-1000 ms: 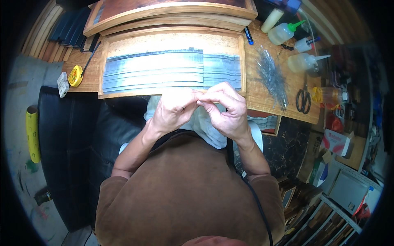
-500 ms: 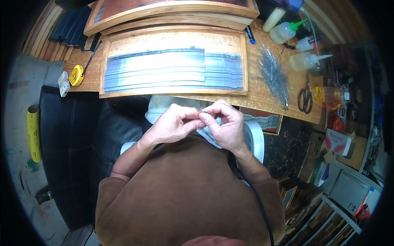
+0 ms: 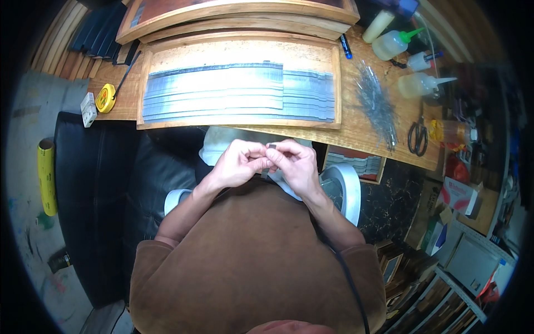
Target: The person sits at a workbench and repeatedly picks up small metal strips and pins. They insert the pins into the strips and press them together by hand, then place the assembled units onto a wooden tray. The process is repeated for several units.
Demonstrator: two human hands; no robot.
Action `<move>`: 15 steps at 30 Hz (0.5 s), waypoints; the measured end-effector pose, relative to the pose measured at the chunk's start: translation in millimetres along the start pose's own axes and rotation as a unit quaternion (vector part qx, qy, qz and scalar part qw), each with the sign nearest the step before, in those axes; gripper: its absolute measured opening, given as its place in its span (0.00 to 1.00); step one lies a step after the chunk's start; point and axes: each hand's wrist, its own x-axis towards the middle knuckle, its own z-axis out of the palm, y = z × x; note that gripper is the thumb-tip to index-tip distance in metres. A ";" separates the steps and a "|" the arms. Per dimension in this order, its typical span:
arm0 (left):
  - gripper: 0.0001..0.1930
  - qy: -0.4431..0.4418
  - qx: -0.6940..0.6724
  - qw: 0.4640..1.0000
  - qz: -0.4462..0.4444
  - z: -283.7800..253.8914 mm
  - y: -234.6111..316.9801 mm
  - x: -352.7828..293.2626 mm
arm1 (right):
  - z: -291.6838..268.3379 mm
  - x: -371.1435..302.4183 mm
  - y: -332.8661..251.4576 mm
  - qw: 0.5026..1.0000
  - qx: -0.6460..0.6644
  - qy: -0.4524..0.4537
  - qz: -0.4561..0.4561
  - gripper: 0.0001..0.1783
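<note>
In front of my chest, my left hand (image 3: pixel 239 165) and my right hand (image 3: pixel 296 167) meet at the fingertips, both closed in a pinch. Between them is a small, thin dark grey strip (image 3: pixel 272 146); one end sticks up above the fingers and a grey bit shows below them. Its middle is hidden by the thumbs. Just beyond my hands, a shallow wooden tray (image 3: pixel 239 126) at the table edge holds rows of thin silvery-grey strips (image 3: pixel 222 92), packed side by side.
On the wooden table (image 3: pixel 356 136) to the right lie a heap of thin metallic pieces (image 3: pixel 375 103), black scissors (image 3: pixel 418 138), squeeze bottles (image 3: pixel 391 44) and a blue marker (image 3: pixel 346 47). More wooden trays (image 3: pixel 245 25) are stacked behind. A yellow tape measure (image 3: pixel 105 98) sits left; a black sofa (image 3: pixel 94 206) stands below it.
The dark strip now shows above and below my fingertips; before, it was mostly hidden. My right fingers have drawn in a little to the left. The whole view has shifted slightly.
</note>
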 end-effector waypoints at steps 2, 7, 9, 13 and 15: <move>0.05 0.054 0.135 0.986 0.085 4.6 1.8 -15.2 | 6.7 -6.8 -7.3 0.981 -0.112 -0.004 -0.157 0.06; 0.08 0.136 0.265 0.911 0.286 3.0 -1.7 -22.0 | 20.4 -5.6 -23.3 0.932 -0.218 -0.038 -0.289 0.07; 0.09 0.151 0.268 0.908 0.285 3.9 3.9 -24.1 | 21.7 -0.7 -30.9 0.922 -0.236 -0.052 -0.304 0.08; 0.12 0.179 0.240 0.905 0.303 2.7 5.6 -26.2 | 23.5 7.5 -43.0 0.940 -0.182 -0.102 -0.270 0.11; 0.12 0.184 0.233 0.897 0.329 0.1 4.6 -25.2 | 24.9 11.0 -47.5 0.937 -0.185 -0.120 -0.273 0.11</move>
